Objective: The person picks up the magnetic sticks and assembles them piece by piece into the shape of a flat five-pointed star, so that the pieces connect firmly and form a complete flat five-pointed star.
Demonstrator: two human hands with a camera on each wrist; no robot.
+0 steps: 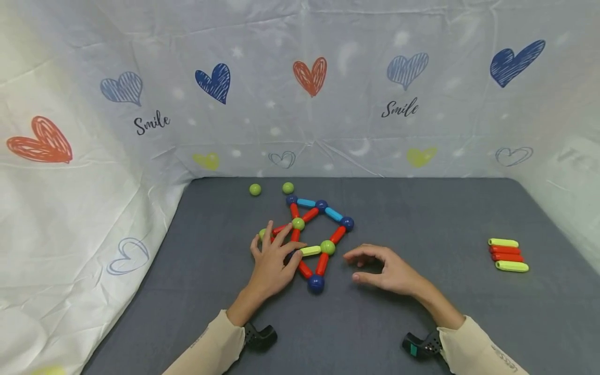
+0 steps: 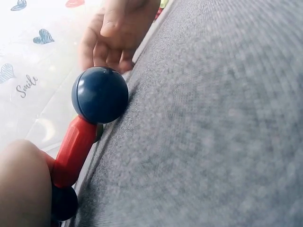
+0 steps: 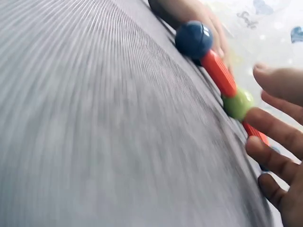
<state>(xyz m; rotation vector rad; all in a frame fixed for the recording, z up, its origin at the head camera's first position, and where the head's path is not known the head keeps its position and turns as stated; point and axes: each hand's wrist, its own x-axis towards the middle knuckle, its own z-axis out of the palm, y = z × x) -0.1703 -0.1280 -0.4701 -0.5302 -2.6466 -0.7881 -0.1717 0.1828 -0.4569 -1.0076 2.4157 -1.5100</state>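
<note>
flat rod-and-ball figure [image 1: 313,234] lies on the grey mat [image 1: 422,312], left of centre, near the person. looks partly built: a closed net of red, blue and yellow-green rods joined by green and dark blue balls, all connected as far as i can see. left over: two loose green balls [image 1: 271,188] just behind the figure, apart from it, and a small stack of spare rods [image 1: 508,254] (two yellow-green, two red) well apart at the right side of the mat. so my guess is a good part done, some pieces unused.

left hand [image 1: 274,260] rests flat on the left part of the figure, fingers spread and mostly straight, covering a joint there; thumb lies by the yellow-green rod [image 1: 311,251]. not gripping anything that i can see. right hand [image 1: 386,271] sits on the mat just right of the figure, fingers loosely curled, holding nothing, fingertips near the green ball [image 1: 327,247] but apart from it.

orientation: the figure's long axis runs from the dark blue ball [image 1: 316,284] at the near tip away from the person toward the blue rods [image 1: 320,207] at the far edge, slightly tilted right. it narrows to a point at the near ball. left wrist view shows that ball [image 2: 100,94] with a red rod [image 2: 74,150] attached, lying flat on the mat. right wrist view is blurred; ball, red rod, green ball in a row.
</note>
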